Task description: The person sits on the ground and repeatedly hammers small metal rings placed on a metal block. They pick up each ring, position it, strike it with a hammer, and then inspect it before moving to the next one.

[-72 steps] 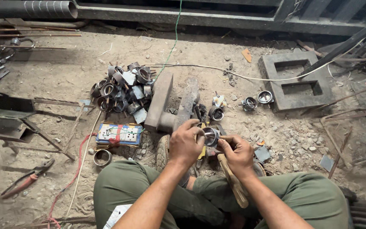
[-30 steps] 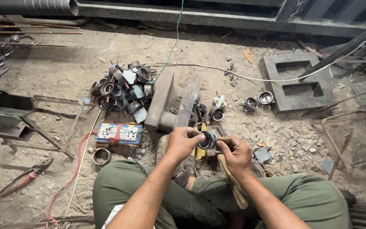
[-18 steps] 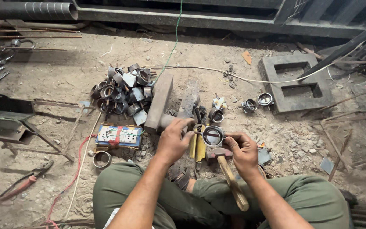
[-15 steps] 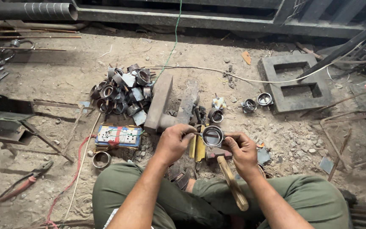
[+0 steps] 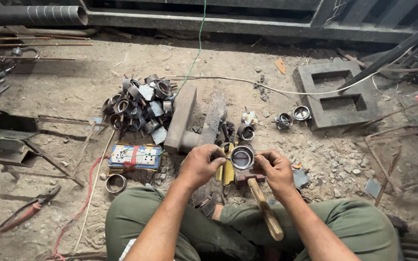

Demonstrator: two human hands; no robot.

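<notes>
Since earlier: ring lifted slightly, hands drawn apart | left hand (image 5: pixel 200 165) and right hand (image 5: pixel 275 168) both pinch short metal ring (image 5: pixel 242 157) above hammer (image 5: pixel 262 205) | step: inspecting or aligning ring | next: likely needs steady seating near steel block (image 5: pixel 180 119)

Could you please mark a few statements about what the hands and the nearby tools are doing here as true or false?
1. Both hands hold the short metal ring between them. True: the left hand and the right hand each pinch a side.
2. The hammer is raised in the right hand. False: it lies between the knees, and no hand holds it.
3. A pile of metal rings lies to the left of the steel block. True.
4. The red-handled pliers rest on the concrete block. False: they lie on the dirt at the lower left, far from it.
</notes>
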